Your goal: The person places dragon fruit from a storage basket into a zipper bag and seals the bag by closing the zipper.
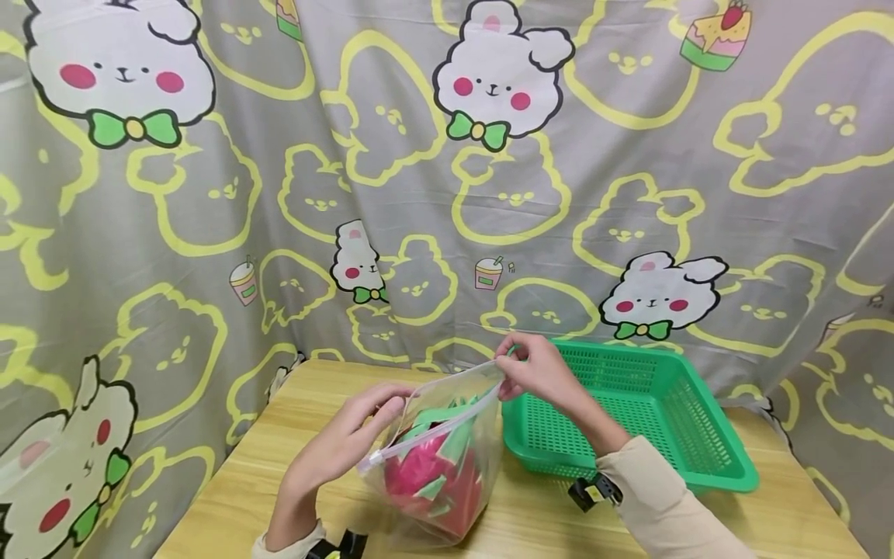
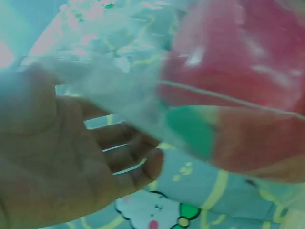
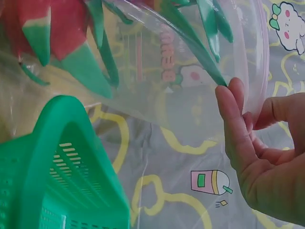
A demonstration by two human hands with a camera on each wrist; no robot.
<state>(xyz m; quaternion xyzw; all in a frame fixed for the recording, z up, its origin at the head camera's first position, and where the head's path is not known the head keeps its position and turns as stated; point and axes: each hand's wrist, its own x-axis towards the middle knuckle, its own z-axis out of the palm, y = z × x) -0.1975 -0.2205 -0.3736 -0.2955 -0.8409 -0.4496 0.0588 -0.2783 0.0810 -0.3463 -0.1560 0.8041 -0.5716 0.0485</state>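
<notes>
A clear zip bag (image 1: pixel 482 485) stands on the table with pink, green-scaled dragon fruit (image 1: pixel 419 466) inside. Its mouth has a pale zip strip, with a slider at the left end. My left hand (image 1: pixel 349 435) holds the left side of the mouth between thumb and fingers; in the left wrist view, the other fingers of this hand (image 2: pixel 71 148) are spread loosely beside the plastic. At the upper right corner of the bag, my right hand (image 1: pixel 534 373) pinches the edge. The right wrist view shows this hand (image 3: pixel 267 152) with fingertips at the zip strip, close to a green scale tip.
A green plastic basket (image 1: pixel 722 442) with slotted walls sits right of the bag, under my right forearm. Both stand on a wooden table (image 1: pixel 307 396). Behind it hangs a grey curtain (image 1: pixel 419 210) printed with cartoon rabbits.
</notes>
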